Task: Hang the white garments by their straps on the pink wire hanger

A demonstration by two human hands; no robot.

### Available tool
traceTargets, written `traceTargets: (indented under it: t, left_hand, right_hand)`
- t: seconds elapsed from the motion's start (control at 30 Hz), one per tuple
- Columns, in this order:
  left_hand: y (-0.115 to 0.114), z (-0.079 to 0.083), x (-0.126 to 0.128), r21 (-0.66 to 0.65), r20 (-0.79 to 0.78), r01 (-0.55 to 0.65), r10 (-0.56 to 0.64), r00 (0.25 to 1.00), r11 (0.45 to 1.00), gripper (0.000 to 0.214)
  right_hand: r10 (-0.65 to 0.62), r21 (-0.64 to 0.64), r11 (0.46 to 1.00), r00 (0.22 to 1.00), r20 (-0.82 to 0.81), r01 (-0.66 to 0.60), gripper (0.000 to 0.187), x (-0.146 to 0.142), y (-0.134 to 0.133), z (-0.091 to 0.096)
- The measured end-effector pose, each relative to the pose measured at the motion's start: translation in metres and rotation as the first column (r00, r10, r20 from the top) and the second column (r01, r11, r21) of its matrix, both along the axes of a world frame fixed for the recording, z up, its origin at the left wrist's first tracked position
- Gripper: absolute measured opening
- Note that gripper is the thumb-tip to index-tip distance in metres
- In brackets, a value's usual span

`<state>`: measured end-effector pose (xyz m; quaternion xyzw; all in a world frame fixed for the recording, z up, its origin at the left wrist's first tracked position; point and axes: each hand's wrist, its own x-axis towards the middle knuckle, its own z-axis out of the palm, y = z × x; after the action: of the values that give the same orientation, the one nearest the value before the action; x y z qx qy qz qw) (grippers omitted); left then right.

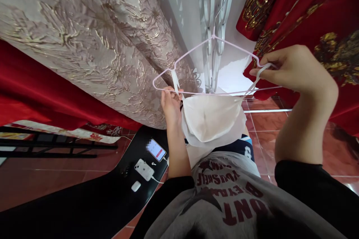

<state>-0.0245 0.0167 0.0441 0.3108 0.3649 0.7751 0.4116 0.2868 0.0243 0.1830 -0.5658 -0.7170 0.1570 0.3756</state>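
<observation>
A pale pink wire hanger [213, 46] hangs in front of me, its hook going up toward a white rack [213, 3]. A small white garment [211, 121] dangles from it by two straps. My left hand [170, 102] is closed on the hanger's left end, where the left strap [175, 81] loops over the wire. My right hand [291, 68] pinches the right strap [259, 74] at the hanger's right shoulder.
A beige and gold brocade garment [92, 33] hangs at left over red cloth [30, 93]. Red garments with gold embroidery [314, 15] hang at right. Below left, a black surface [84, 201] carries two phones [156, 149] and a small white case [136, 186]. The floor is red tile [266, 119].
</observation>
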Motion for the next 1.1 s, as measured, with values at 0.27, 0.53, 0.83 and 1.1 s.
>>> traceTargets:
  t: [0.27,0.53,0.83,1.1]
  left_hand:
    - [-0.009,0.001,0.008,-0.013,0.036,0.041,-0.040,0.999,0.999,0.036]
    - [-0.018,-0.010,0.022,-0.109,0.002,0.084,-0.084,0.996,0.991,0.035]
    - [-0.061,0.021,0.012,-0.207,-0.448,0.099,-0.184,0.875,0.973,0.033]
    - [-0.035,0.083,-0.009,0.129,-0.136,0.070,-0.052,0.989,0.989,0.027]
  right_hand:
    - [-0.106,0.228,0.969,0.993,0.048,0.093,0.049,-0.028,-0.022,-0.018]
    - [0.315,0.246,0.915,0.947,0.056,-0.319,0.044,-0.063,0.002,-0.110]
    - [0.173,0.348,0.929,0.979,-0.110,-0.125,0.024,-0.077,-0.019,-0.141]
    - [0.178,0.313,0.943,0.968,-0.179,-0.115,0.028,-0.089,-0.039,-0.137]
